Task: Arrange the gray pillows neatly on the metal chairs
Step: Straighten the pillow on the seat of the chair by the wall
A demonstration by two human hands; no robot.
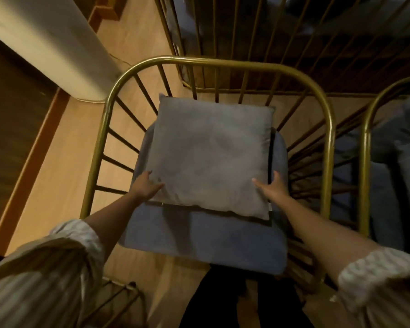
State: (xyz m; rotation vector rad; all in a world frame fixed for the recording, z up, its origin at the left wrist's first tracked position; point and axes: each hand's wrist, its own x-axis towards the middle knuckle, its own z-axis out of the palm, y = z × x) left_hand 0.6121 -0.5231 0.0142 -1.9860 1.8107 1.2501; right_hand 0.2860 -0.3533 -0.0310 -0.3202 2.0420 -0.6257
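A square gray pillow (pixel 211 157) leans against the spoked back of a brass-colored metal chair (pixel 223 63), its lower edge resting on the chair's blue-gray seat cushion (pixel 199 242) about midway between the cushion's front and rear edges. The pillow sits roughly centered between the chair's two curved side rails, its top corners reaching up among the back spokes. The person's left hand (pixel 146 187) grips the pillow's lower left corner, fingers spread over the fabric and thumb along the side edge. The right hand (pixel 273 188) holds the lower right side of the pillow, fingers lying flat on its face and the thumb wrapped round the edge. Both forearms come out of rolled, striped sleeves (pixel 64 263). To the right, just beside this chair, stands a second chair (pixel 366 138) of the same make with gray fabric on its seat, too blurred to tell what it is. A white cylindrical column (pixel 57 46) rises from the wooden floor (pixel 64 176) at the upper left.
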